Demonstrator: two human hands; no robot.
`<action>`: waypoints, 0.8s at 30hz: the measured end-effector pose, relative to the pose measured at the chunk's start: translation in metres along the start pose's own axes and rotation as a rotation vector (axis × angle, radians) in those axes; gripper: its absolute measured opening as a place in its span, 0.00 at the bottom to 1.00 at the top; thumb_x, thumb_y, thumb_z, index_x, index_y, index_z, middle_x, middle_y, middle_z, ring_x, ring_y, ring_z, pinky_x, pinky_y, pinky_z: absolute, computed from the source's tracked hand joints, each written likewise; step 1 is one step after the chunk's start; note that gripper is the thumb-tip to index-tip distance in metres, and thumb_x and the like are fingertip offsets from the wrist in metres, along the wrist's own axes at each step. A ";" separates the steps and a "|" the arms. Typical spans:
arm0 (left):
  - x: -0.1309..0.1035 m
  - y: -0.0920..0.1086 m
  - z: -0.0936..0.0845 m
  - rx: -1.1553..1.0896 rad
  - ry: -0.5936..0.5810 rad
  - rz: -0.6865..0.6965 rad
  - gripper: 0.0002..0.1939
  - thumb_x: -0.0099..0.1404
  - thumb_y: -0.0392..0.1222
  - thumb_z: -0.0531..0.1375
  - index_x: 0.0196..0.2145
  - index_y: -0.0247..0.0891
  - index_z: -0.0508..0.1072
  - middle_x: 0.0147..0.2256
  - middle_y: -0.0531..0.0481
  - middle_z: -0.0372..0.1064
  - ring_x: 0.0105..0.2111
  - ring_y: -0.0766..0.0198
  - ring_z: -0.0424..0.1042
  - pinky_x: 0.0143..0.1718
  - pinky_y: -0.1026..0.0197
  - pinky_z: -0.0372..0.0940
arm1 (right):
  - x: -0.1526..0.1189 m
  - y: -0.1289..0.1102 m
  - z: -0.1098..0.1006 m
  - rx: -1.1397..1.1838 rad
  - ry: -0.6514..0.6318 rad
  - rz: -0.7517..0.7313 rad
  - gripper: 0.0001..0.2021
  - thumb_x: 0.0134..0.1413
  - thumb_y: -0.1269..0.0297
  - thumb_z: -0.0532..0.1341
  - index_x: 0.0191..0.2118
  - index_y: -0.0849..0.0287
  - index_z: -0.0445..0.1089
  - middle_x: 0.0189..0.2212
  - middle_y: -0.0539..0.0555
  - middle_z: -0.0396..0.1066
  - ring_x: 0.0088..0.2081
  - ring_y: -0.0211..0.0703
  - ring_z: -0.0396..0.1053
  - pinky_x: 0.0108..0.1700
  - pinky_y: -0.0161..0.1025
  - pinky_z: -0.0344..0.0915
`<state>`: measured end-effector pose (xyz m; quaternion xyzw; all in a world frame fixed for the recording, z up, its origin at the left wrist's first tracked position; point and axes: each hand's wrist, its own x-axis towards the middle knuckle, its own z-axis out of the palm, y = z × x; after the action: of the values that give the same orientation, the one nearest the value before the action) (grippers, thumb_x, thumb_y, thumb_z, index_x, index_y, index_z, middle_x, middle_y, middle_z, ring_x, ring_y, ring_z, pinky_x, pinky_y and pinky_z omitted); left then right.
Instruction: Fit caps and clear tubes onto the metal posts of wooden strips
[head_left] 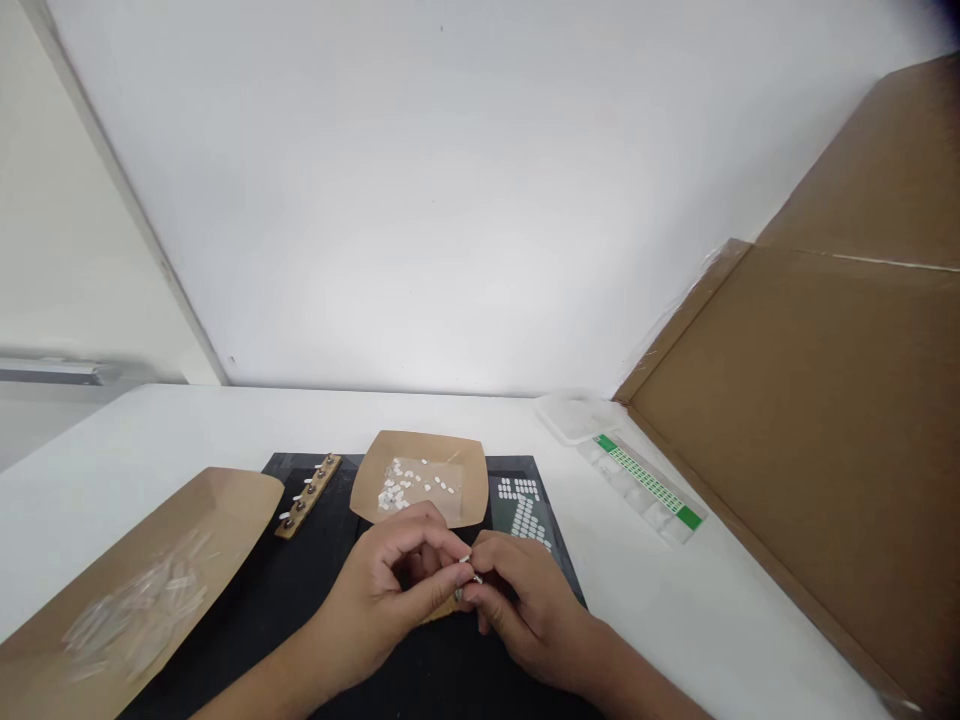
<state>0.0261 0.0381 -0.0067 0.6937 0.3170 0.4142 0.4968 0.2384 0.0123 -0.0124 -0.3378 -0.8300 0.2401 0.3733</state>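
My left hand [397,570] and my right hand [532,600] meet fingertip to fingertip above the black mat [330,600]. Both are closed in a pinch on a tiny white piece [466,560] with a shiny bit beside it; its exact kind is too small to tell. Below the fingers, partly hidden, lies a yellowish-brown thing [441,612]. Just beyond my hands stands a brown paper tray [367,490] with a clear bag and several small white oval pieces [394,492]. White oval stickers on a dark green sheet [529,515] lie beyond my right hand.
At left, a larger brown paper tray [232,490] holds clear plastic pieces [142,610]. A wooden strip [309,500] carries several small upright parts with white ovals. To the right lie a green-and-white strip on clear plastic [649,483], a translucent lid [577,418] and a cardboard wall [810,420].
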 end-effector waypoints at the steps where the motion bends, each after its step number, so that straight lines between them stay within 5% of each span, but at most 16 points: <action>1: 0.000 0.000 -0.001 0.010 0.001 0.019 0.11 0.70 0.48 0.67 0.37 0.38 0.82 0.31 0.51 0.68 0.25 0.69 0.62 0.27 0.66 0.58 | 0.000 0.000 -0.001 -0.018 0.010 -0.016 0.12 0.77 0.57 0.53 0.40 0.55 0.66 0.27 0.48 0.70 0.28 0.39 0.67 0.33 0.35 0.62; 10: 0.001 0.005 -0.009 0.034 -0.048 0.162 0.08 0.71 0.38 0.63 0.42 0.39 0.83 0.33 0.48 0.70 0.24 0.70 0.65 0.27 0.66 0.60 | -0.001 0.004 -0.004 -0.268 0.050 -0.059 0.15 0.80 0.56 0.47 0.41 0.54 0.66 0.28 0.47 0.72 0.26 0.39 0.63 0.34 0.37 0.55; 19: 0.003 0.002 -0.011 -0.106 -0.145 -0.051 0.09 0.69 0.44 0.66 0.37 0.35 0.82 0.32 0.47 0.69 0.27 0.68 0.66 0.26 0.66 0.59 | 0.000 -0.001 -0.009 -0.506 -0.030 -0.113 0.19 0.80 0.58 0.46 0.35 0.55 0.63 0.25 0.46 0.67 0.23 0.39 0.56 0.30 0.40 0.46; 24: 0.004 -0.002 -0.012 0.020 -0.098 -0.024 0.06 0.68 0.40 0.66 0.36 0.37 0.83 0.31 0.49 0.69 0.26 0.69 0.66 0.26 0.67 0.59 | 0.002 -0.005 -0.010 -0.635 -0.040 -0.132 0.20 0.80 0.61 0.46 0.32 0.55 0.63 0.24 0.46 0.66 0.23 0.40 0.54 0.30 0.41 0.45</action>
<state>0.0174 0.0471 -0.0055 0.7142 0.3049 0.3703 0.5098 0.2435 0.0119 -0.0026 -0.3783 -0.8906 -0.0489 0.2477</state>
